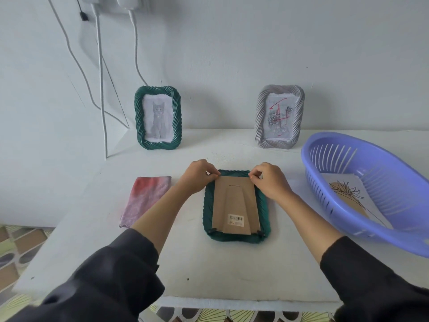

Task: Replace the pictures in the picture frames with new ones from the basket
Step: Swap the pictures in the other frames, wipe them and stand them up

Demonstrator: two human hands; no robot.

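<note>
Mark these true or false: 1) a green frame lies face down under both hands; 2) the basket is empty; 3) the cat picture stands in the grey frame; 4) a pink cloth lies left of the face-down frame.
1) True: the face-down frame shows its cardboard back, with the left hand and right hand at its top edge.
2) False: the basket holds a flower drawing.
3) False: the cat picture stands in a green frame.
4) True: pink cloth.

Matt brown cardboard backing [235, 201], ridged green frame [264, 205], glossy plastic basket [325, 145], fuzzy cloth [145, 201].
</note>
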